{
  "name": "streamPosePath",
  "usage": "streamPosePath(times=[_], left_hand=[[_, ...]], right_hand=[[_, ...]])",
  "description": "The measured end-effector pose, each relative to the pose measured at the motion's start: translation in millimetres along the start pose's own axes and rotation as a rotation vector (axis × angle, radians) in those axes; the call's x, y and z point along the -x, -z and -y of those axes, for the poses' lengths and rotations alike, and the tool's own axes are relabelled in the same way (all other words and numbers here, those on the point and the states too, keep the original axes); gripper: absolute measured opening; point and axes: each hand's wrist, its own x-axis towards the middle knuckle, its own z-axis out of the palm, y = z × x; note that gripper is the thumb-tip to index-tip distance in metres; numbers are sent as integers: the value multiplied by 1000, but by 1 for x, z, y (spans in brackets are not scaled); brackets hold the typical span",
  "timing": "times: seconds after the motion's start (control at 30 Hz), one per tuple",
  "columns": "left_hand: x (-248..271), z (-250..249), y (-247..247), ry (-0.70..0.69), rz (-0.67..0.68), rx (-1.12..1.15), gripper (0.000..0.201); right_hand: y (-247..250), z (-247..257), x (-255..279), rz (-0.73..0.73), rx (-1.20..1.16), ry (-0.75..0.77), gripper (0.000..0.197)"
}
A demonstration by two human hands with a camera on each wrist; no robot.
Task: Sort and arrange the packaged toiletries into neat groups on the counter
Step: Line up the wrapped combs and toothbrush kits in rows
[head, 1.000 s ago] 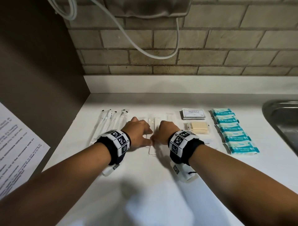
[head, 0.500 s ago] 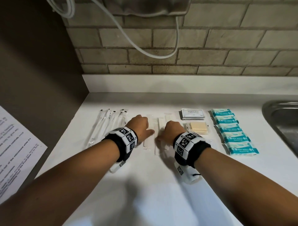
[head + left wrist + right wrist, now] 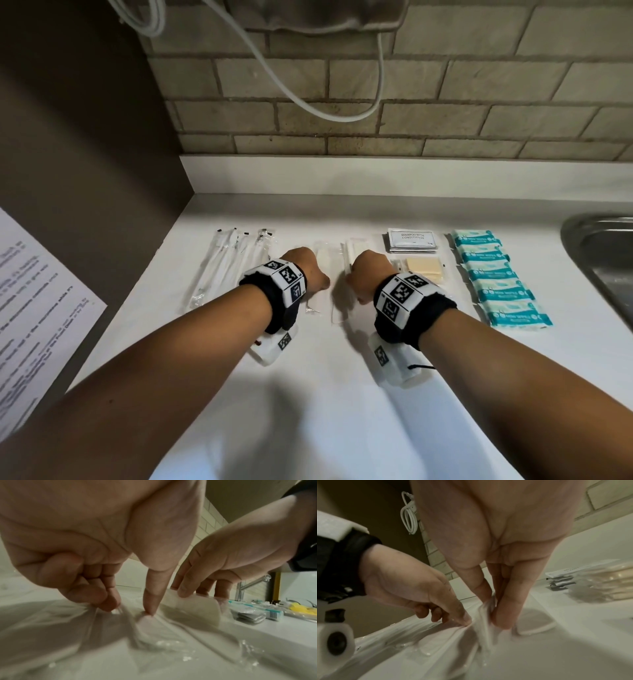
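Note:
Two long clear packets holding white items lie mid-counter. My left hand (image 3: 303,270) grips the left clear packet (image 3: 325,260); in the left wrist view its thumb (image 3: 150,605) presses the crinkled plastic (image 3: 154,628) while its curled fingers (image 3: 106,601) bear on it. My right hand (image 3: 366,274) pinches the right clear packet (image 3: 356,248) between thumb and fingers, and the right wrist view shows this packet (image 3: 485,622) tipped up on its edge. The two hands are a few centimetres apart.
Bagged toothbrushes (image 3: 233,263) lie in a row at the left. Shampoo sachets (image 3: 412,240), a wrapped soap bar (image 3: 424,269) and a column of teal packets (image 3: 493,274) lie at the right. A steel sink (image 3: 606,260) is at the far right, the brown side wall (image 3: 85,154) at the left.
A second ago my hands touched over one spot. They have parted, each with its own packet, and the left packet has slid left.

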Motion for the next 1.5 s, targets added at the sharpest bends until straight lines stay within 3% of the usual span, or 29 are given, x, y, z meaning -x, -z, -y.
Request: streamPosePath(times=[0.17, 0.23, 0.27, 0.37, 0.5, 0.7, 0.9, 1.0, 1.13, 1.2, 1.3, 1.5], left_hand=[[2, 3, 1, -11, -63, 66, 28], [3, 4, 5, -41, -120, 128, 13], [1, 6, 5, -55, -152, 151, 18], [3, 9, 4, -104, -198, 151, 30], [7, 11, -5, -138, -164, 80, 38], [10, 5, -9, -144, -85, 13, 36], [23, 1, 0, -227, -53, -57, 36], [37, -1, -4, -353, -56, -114, 38], [63, -10, -18, -505, 25, -377, 41], [69, -11, -26, -514, 60, -454, 54], [77, -9, -36, -518, 56, -493, 56], [90, -6, -46, -503, 16, -472, 59]], right_hand=[[0, 0, 0, 10, 19, 11, 13], [1, 1, 1, 17, 9, 3, 8], [1, 1, 3, 14, 6, 2, 7], [0, -1, 3, -19, 17, -15, 33], [0, 2, 5, -45, 47, 9, 38], [3, 5, 13, -47, 141, 25, 11], [-3, 2, 25, -108, 173, 136, 22], [-17, -4, 35, -66, 229, 180, 34], [-27, -13, 54, -11, 291, 214, 29], [-28, -18, 60, -19, 272, 203, 34], [-34, -25, 66, -33, 172, 188, 47], [-46, -42, 74, -70, 211, 236, 48]])
